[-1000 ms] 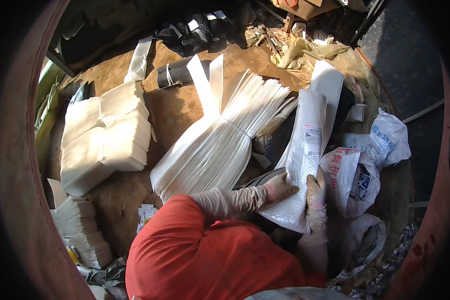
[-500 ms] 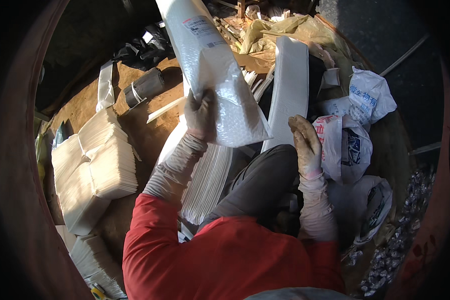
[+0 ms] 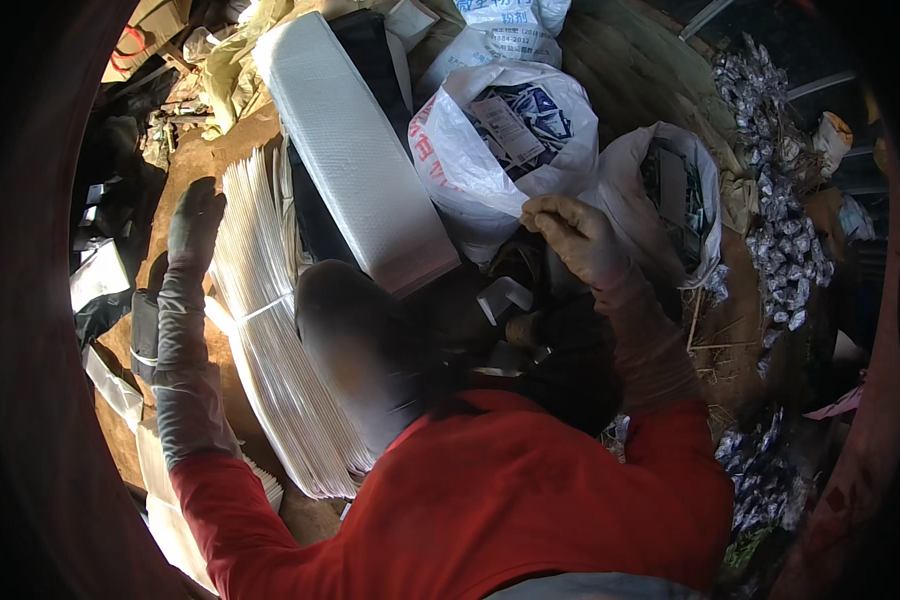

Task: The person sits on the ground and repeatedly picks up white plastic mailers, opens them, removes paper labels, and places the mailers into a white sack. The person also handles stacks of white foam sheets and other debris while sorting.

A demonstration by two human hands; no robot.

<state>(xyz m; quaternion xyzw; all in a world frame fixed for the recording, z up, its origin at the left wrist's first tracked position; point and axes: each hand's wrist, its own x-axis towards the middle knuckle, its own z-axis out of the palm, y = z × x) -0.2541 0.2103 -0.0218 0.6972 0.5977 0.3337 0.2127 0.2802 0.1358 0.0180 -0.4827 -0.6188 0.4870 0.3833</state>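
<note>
Head view. The person, in a red top and grey gloves, is sitting over a tied stack of flat white bags [image 3: 270,330], which serves here as the landmark. The left hand [image 3: 194,222] is hovering at the stack's far left edge, fingers spread and holding nothing. A long white textured package [image 3: 355,150] is lying just right of the stack, slanting away from the person. Further right of the stack, a white sack [image 3: 490,140] bearing red lettering and a blue-and-white printed label is standing open. The right hand [image 3: 575,240] is resting just below this sack, well right of the stack, fingers loosely curled; whether it is pinching anything cannot be told. A second white sack [image 3: 660,190] is lying beyond that hand, with small silvery-blue wrapped packets [image 3: 780,230] scattered farthest right.
</note>
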